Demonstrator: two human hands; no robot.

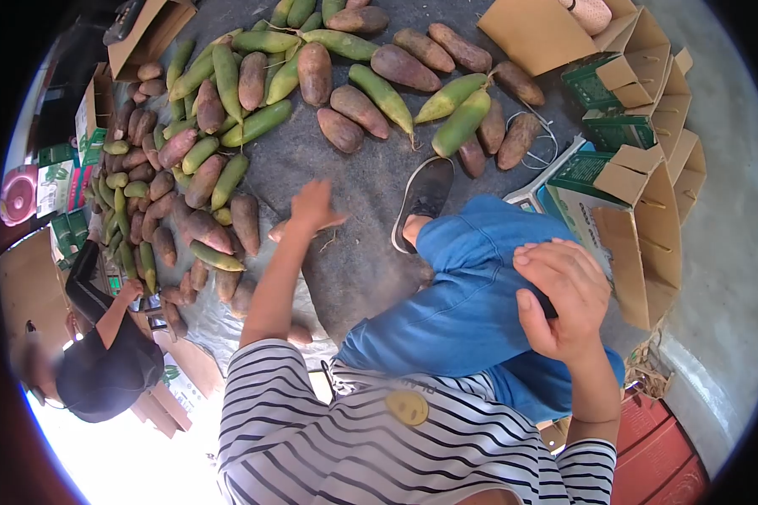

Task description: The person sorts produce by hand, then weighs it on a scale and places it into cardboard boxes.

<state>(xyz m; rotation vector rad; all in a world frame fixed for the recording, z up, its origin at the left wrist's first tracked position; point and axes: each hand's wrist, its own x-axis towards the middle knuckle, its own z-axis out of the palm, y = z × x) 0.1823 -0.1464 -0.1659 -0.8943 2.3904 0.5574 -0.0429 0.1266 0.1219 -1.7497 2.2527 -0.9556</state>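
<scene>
My left hand (314, 208) reaches over the dark ground sheet (345, 278), its thumb and fingers apart with nothing seen in them. A reddish-brown root (278, 231) lies close beside its wrist, partly hidden. My right hand (564, 290) is at my blue-trousered knee (480, 244), fingers curved together over something dark; I cannot tell what it is. Ahead of both hands lie green, radish-like roots (379, 94) with thin tails, mixed with soil-covered reddish-brown roots (340, 129). A large heap of them (206, 181) spreads on the left.
Open cardboard boxes (640, 244) with green printing stand in a row on the right, near a coil of white cord (546, 143). My shoe (424, 198) is on the sheet. At left, a person in black (114, 366) reaches toward the heap. A red crate (661, 454) is behind my right side.
</scene>
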